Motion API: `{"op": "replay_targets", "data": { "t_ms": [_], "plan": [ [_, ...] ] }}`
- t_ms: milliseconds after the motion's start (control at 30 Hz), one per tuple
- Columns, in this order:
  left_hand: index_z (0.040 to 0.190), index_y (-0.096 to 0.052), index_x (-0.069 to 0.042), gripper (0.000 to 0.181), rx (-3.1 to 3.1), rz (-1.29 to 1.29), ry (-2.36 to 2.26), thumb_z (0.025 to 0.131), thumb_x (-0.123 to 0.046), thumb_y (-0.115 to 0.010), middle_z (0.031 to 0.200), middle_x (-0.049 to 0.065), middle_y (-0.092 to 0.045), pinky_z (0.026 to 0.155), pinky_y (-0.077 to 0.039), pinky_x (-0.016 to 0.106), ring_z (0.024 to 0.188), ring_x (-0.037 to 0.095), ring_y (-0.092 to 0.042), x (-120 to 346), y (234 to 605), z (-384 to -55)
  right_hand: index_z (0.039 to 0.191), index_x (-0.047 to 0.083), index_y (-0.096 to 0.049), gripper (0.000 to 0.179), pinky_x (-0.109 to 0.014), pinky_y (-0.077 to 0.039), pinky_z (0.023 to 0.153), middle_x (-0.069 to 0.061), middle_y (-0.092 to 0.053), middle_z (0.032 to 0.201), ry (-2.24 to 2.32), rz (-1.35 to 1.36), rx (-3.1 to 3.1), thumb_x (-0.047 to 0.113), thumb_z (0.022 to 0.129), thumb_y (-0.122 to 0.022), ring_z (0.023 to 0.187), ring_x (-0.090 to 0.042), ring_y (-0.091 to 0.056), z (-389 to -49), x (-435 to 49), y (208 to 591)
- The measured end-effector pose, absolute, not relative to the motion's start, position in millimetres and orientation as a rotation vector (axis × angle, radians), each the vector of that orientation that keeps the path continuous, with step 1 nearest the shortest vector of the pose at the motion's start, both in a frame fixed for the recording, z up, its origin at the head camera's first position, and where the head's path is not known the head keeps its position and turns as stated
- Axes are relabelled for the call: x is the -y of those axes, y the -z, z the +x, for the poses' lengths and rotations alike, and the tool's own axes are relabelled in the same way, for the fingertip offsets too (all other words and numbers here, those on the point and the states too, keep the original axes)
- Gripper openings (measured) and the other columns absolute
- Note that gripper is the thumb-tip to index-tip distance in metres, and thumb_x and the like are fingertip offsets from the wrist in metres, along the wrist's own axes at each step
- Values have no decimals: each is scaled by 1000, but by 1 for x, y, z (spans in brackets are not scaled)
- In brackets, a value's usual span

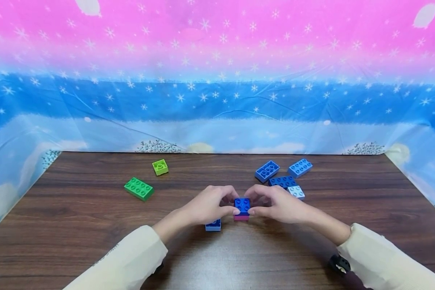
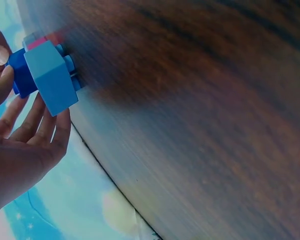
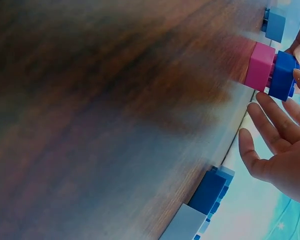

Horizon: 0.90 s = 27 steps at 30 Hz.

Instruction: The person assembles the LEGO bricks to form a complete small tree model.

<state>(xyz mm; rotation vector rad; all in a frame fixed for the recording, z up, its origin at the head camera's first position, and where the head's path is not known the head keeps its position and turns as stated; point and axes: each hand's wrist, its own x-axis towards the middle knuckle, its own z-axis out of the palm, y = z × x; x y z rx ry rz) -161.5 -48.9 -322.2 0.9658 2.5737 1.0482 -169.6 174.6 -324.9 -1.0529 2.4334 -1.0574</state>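
Between my two hands is a blue square toy brick, studs up, over a pink brick that stands on the table. My left hand pinches the blue brick from the left with its thumb and a finger. From the other side, my right hand pinches it too, its remaining fingers spread in the right wrist view. That view shows a narrow gap with pink studs between the blue brick and the pink brick. Under my left hand lies a lighter blue brick, partly hidden.
Beyond my right hand lie a dark blue brick, a pale blue square brick and two medium blue bricks, one hollow side up, one studs up. At left are a green brick and a lime brick.
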Motion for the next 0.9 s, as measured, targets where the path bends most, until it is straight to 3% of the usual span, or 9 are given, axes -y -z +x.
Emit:
{"op": "replay_targets", "data": {
  "t_ms": [633,900],
  "plan": [
    [98,-59,-7,14,-2584,969,-1027,87,-15,-63,85,0,-62,71,-47,28,79,11,-57,49,322,-161,110,10,-56,22,-35,-49,81,-3,-64,102,1048,-1073,-2436,14,89,-60,97,-20,-60,-170,-174,325],
    [100,-58,-6,15,-2550,951,-1069,88,-15,-62,91,5,-65,77,-48,34,86,16,-60,50,325,-161,110,9,-55,21,-34,-48,83,-5,-63,105,1075,-1045,-2395,15,90,-58,100,-20,-59,-169,-174,326]
  ]
}}
